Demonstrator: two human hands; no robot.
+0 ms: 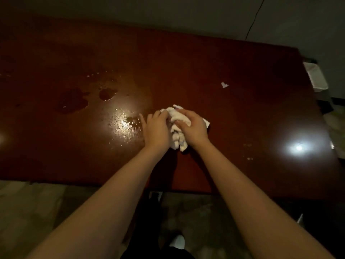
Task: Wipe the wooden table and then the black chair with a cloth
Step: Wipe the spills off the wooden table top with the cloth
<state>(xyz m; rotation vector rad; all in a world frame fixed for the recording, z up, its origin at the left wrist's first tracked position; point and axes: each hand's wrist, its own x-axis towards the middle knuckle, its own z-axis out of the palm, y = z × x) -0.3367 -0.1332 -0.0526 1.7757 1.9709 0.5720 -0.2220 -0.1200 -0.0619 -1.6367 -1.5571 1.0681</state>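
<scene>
A dark reddish wooden table (214, 62) fills most of the head view. A crumpled white cloth (177, 135) lies bunched on it near the middle. My left hand (156, 129) grips the cloth's left side with curled fingers. My right hand (194, 128) lies over the cloth's right side, its fingers curled round it. Puddles and drops of water (74, 103) spread over the table to the left of my hands. No black chair can be made out.
A small white scrap (224, 84) lies on the table beyond my right hand. A white tray-like object (316, 77) sits past the table's right edge. Bright lamp reflections (298, 147) shine on the surface. Floor and a white shoe (178, 241) show below the near edge.
</scene>
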